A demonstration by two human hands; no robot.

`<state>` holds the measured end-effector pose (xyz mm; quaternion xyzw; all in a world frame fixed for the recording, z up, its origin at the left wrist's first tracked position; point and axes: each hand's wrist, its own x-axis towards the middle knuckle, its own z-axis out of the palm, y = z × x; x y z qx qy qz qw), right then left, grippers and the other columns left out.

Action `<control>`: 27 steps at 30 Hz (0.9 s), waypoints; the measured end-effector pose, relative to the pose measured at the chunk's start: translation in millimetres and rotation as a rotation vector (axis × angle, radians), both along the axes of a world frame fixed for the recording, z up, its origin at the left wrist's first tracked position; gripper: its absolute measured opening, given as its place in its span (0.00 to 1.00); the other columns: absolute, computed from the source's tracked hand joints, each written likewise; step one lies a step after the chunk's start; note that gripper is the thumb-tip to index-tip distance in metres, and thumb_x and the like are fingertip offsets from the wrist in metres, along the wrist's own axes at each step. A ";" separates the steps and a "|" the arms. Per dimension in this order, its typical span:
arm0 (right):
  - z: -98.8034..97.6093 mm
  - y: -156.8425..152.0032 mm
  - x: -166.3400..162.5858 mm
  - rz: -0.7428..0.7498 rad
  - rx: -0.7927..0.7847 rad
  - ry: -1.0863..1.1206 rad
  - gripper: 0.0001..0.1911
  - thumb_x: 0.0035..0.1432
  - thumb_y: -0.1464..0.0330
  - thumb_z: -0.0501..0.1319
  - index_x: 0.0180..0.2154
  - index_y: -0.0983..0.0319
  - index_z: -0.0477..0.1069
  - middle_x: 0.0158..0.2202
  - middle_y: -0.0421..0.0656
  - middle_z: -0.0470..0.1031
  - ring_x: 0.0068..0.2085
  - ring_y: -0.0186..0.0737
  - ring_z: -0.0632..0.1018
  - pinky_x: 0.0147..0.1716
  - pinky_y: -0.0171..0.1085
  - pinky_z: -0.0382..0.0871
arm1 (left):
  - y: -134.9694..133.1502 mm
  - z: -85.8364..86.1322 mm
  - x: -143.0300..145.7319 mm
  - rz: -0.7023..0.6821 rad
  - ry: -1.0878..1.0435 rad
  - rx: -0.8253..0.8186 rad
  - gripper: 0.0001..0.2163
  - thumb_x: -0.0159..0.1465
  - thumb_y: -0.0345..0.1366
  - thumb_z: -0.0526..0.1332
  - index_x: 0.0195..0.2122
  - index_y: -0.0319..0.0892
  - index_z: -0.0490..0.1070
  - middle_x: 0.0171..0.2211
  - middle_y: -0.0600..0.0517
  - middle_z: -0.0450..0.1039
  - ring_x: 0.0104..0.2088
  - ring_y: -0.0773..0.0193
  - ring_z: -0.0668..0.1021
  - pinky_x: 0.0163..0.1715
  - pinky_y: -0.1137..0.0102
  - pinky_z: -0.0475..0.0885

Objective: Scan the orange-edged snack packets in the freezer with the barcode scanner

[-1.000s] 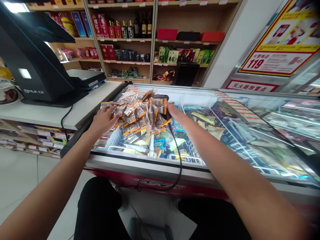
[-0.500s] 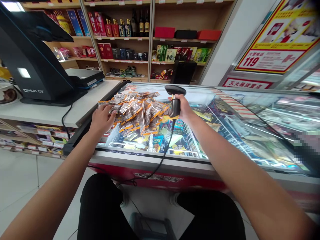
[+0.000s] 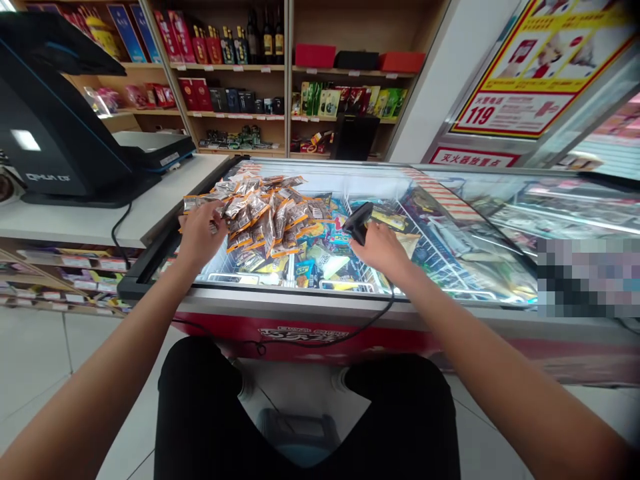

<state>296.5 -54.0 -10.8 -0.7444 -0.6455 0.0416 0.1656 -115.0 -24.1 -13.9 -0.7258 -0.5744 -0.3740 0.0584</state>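
Note:
My right hand (image 3: 381, 248) is wrapped round the handle of a black barcode scanner (image 3: 358, 223), which is tilted with its head toward the pile. Most of the handle is hidden by the fingers, and a black cable (image 3: 360, 328) hangs from it over the freezer's front. A heap of small clear snack packets (image 3: 270, 217) with orange edges lies on the freezer's glass top. At the heap's left end my left hand (image 3: 199, 232) has its fingers curled, closed on a snack packet that the hand partly covers.
Under the glass of the chest freezer (image 3: 240, 291) are wire baskets of colourful bags. To the left, a black till scale (image 3: 75, 133) stands on a white counter (image 3: 125, 223). Wooden shelves (image 3: 227, 67) with bottles and boxes line the back. A stool (image 3: 300, 433) stands between my legs.
My right hand has lowered the scanner and tipped it over, so its head now points left. My left hand's fingers have curled in at the heap's edge. The view has shifted a little right.

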 end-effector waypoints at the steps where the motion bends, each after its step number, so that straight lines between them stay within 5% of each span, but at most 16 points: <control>1: -0.7 -4.6 -4.8 -0.007 0.061 -0.046 0.30 0.64 0.54 0.65 0.56 0.72 0.70 0.58 0.73 0.70 0.62 0.79 0.70 0.58 0.65 0.67 | -6.5 -0.4 6.3 -0.040 -0.051 -0.007 0.24 0.67 0.38 0.58 0.64 0.42 0.70 0.40 0.45 0.78 0.46 0.49 0.78 0.55 0.50 0.68; 4: 8.1 -19.0 -19.8 0.011 0.312 0.074 0.38 0.63 0.55 0.66 0.65 0.72 0.64 0.59 0.68 0.70 0.63 0.74 0.68 0.60 0.65 0.65 | -33.0 5.4 31.0 -0.289 -0.319 -0.070 0.40 0.65 0.41 0.62 0.77 0.46 0.48 0.36 0.51 0.77 0.34 0.59 0.76 0.41 0.60 0.73; 9: 48.4 -61.1 -58.1 0.509 0.448 0.782 0.47 0.66 0.62 0.63 0.79 0.47 0.42 0.40 0.43 0.76 0.39 0.47 0.76 0.41 0.46 0.76 | -77.7 40.8 75.8 -0.652 -0.674 -0.079 0.52 0.64 0.40 0.67 0.79 0.53 0.31 0.30 0.57 0.71 0.29 0.63 0.74 0.33 0.65 0.70; 13: 55.6 -81.8 -85.7 0.653 0.423 0.992 0.52 0.64 0.67 0.64 0.79 0.42 0.37 0.33 0.37 0.71 0.32 0.42 0.72 0.34 0.40 0.72 | -89.4 54.3 94.0 -0.757 -0.752 -0.157 0.55 0.61 0.40 0.71 0.79 0.57 0.30 0.30 0.57 0.71 0.29 0.63 0.75 0.33 0.65 0.70; 18: 25.7 -63.9 -90.9 0.633 0.297 1.039 0.45 0.65 0.65 0.63 0.77 0.41 0.47 0.33 0.37 0.73 0.29 0.41 0.69 0.31 0.40 0.69 | -76.2 33.7 96.5 -0.769 -0.780 -0.363 0.47 0.59 0.42 0.73 0.76 0.59 0.48 0.31 0.57 0.70 0.27 0.64 0.73 0.31 0.66 0.70; 21: 27.9 -56.4 -84.3 0.599 0.275 1.157 0.27 0.65 0.57 0.66 0.64 0.46 0.69 0.29 0.38 0.70 0.28 0.41 0.68 0.29 0.39 0.67 | -69.2 32.7 90.0 -0.801 -0.873 -0.424 0.29 0.56 0.44 0.75 0.58 0.53 0.70 0.30 0.56 0.69 0.26 0.66 0.71 0.28 0.68 0.67; 23: 43.9 -58.5 -77.3 0.629 0.156 1.303 0.20 0.65 0.45 0.63 0.45 0.53 0.77 0.23 0.37 0.63 0.25 0.39 0.64 0.25 0.38 0.64 | -69.7 43.3 81.3 -0.836 -0.960 -0.479 0.17 0.59 0.52 0.71 0.37 0.47 0.73 0.25 0.56 0.64 0.23 0.68 0.67 0.24 0.68 0.64; 24: 54.4 -61.3 -73.5 0.663 0.050 1.380 0.27 0.64 0.38 0.59 0.35 0.54 0.75 0.20 0.36 0.58 0.22 0.37 0.61 0.23 0.38 0.62 | -71.4 50.8 76.0 -0.851 -0.986 -0.537 0.22 0.63 0.60 0.65 0.28 0.46 0.68 0.21 0.56 0.58 0.20 0.68 0.64 0.21 0.67 0.62; 27: 82.8 -71.4 -64.9 0.809 -0.276 1.547 0.41 0.57 0.26 0.46 0.21 0.55 0.62 0.15 0.34 0.48 0.19 0.34 0.52 0.20 0.39 0.57 | -79.2 71.0 61.3 -0.845 -1.009 -0.719 0.37 0.63 0.77 0.42 0.21 0.47 0.62 0.17 0.55 0.50 0.17 0.65 0.60 0.17 0.64 0.60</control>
